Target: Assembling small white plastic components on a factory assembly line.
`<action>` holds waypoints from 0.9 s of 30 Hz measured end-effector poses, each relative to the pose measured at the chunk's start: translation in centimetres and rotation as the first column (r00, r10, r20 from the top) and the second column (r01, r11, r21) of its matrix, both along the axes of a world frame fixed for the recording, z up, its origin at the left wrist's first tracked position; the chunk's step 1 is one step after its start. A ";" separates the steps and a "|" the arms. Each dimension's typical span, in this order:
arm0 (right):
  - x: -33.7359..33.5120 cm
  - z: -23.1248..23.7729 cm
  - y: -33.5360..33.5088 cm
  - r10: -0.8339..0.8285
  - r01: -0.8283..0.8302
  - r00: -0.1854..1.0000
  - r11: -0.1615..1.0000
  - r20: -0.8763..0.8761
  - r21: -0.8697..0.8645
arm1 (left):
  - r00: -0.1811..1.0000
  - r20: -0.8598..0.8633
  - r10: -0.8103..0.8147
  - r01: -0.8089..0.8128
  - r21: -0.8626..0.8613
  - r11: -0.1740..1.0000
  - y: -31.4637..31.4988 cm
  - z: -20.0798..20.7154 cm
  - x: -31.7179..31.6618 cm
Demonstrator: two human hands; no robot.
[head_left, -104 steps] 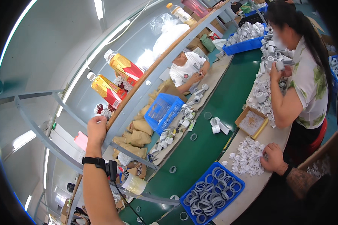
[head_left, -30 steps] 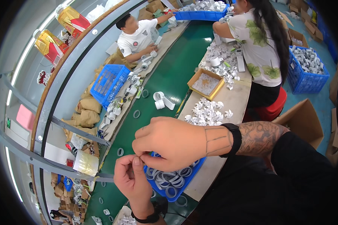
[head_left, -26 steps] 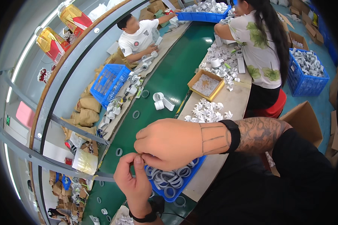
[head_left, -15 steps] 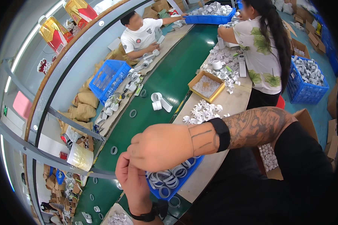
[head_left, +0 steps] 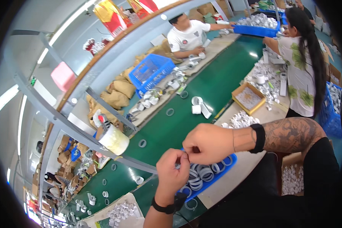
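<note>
My left hand (head_left: 172,171) and my right hand (head_left: 208,143) meet fingertip to fingertip above the near side of the bench. Both are closed in a pinch; whatever is between the fingers is too small or hidden to name. Just beneath them a blue tray (head_left: 231,161) holds several grey rings (head_left: 206,174), partly covered by my hands. Another grey ring (head_left: 191,204) lies beside the tray's near end. Beyond my right hand is a pile of small white plastic pieces (head_left: 242,120).
A green conveyor belt (head_left: 157,131) carries scattered rings and a white plastic fitting (head_left: 200,107). A grey rail (head_left: 138,163) with a whitish tub (head_left: 114,140) crosses at left. Across the belt stands a blue crate (head_left: 150,72). Co-workers sit farther along; a yellow-edged box (head_left: 248,97) lies at right.
The view has swung left, so the surroundings sit farther right in the picture. My right hand no longer covers my left fingers as much; the fingertips still meet.
</note>
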State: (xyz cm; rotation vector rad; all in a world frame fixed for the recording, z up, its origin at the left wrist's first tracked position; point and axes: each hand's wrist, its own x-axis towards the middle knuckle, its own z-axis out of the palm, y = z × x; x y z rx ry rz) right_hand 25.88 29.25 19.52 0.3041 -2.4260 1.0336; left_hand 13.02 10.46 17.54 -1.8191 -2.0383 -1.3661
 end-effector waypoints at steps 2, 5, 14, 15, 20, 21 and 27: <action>-0.2 0.0 -1.0 -0.014 0.024 0.996 0.994 -0.086 0.111 | 1.000 0.024 0.020 -0.020 -0.008 1.000 -0.7 -0.7 0.2; -0.5 0.4 -2.2 0.117 -0.014 0.965 0.917 -0.236 0.399 | 0.679 0.719 -0.149 0.081 0.128 0.988 -1.4 -3.1 0.6; 1.2 -4.8 -1.2 -0.101 0.128 0.957 0.988 -0.273 0.083 | 0.225 0.915 -0.334 0.108 0.317 0.942 -2.1 -7.0 1.9; 1.8 -5.0 -1.5 -0.158 0.147 0.964 0.987 -0.214 -0.067 | 0.158 0.937 -0.312 0.038 0.310 0.950 -2.1 -6.3 2.7; 2.6 -6.2 -3.7 -0.153 0.071 0.969 0.927 -0.197 -0.369 | 0.167 0.933 -0.320 0.023 0.321 0.947 -1.6 -6.3 3.5; 2.3 -7.0 -3.9 -0.126 0.030 0.958 0.938 -0.258 -0.347 | 0.188 0.927 -0.325 0.052 0.321 0.946 -1.8 -6.6 3.4; 3.4 -7.6 -4.7 -0.136 0.046 0.976 0.890 -0.169 -0.454 | 0.108 0.916 -0.387 0.041 0.385 0.922 -0.8 -6.0 4.8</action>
